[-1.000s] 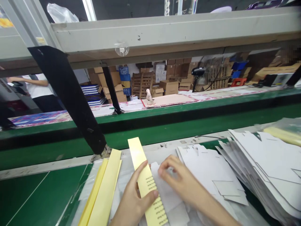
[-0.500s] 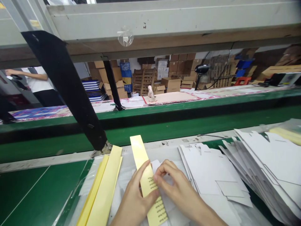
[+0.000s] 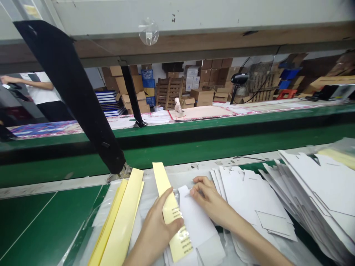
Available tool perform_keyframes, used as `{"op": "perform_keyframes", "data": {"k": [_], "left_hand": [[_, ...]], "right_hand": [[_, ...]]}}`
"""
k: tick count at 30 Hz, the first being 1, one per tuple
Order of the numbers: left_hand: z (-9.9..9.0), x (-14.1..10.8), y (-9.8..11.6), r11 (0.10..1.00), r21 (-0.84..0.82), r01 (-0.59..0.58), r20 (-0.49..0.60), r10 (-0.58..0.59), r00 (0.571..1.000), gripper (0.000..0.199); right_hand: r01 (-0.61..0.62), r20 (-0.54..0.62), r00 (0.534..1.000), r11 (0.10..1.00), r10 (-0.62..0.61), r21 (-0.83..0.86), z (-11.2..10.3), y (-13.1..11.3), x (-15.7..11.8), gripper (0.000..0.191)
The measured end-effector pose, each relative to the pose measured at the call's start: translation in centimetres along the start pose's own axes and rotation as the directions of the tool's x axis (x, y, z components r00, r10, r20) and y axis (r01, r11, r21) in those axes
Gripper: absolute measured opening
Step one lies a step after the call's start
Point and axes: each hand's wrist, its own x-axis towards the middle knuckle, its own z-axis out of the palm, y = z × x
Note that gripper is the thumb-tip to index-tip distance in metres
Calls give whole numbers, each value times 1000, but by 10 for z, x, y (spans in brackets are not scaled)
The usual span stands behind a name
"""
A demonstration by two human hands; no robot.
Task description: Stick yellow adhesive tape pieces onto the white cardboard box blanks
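My left hand (image 3: pixel 158 225) is closed around a long yellow strip of stickers (image 3: pixel 169 207), thumb across its front. Rows of small dark print run down the strip's lower part, too small to read. My right hand (image 3: pixel 210 201) is pinched, with its fingertips at the upper end of a flat white folded carton (image 3: pixel 196 218). Whatever lies between those fingertips is too small to make out. The carton lies just right of the yellow strip, partly covered by my right hand. To the left of my left hand, more yellow strips (image 3: pixel 124 218) lie in a pile.
Flat white cartons (image 3: pixel 255 195) lie to the right, with a taller fanned stack (image 3: pixel 321 195) beyond. A black-wrapped post (image 3: pixel 80 99) slants up at left beside the green conveyor (image 3: pixel 194 147). A grey beam (image 3: pixel 208 18) crosses overhead. Another person (image 3: pixel 41 92) stands far left.
My right hand has moved from the yellow strip rightward to the upper end of the white carton, which shows more now. My left hand still holds the strip, shifted slightly left.
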Motion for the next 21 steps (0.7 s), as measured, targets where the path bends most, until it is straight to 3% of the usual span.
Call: {"op": "perform_keyframes", "data": {"k": [10, 21], "left_hand": [[0, 1, -3, 1000, -25, 1, 5, -1, 1000, 63], [0, 2, 0, 1000, -13, 7, 6, -7, 1000, 63]], "right_hand": [[-26, 25, 999, 997, 27, -69, 1, -2, 2, 20], [19, -27, 999, 991, -22, -132, 6, -1, 3, 20]]}}
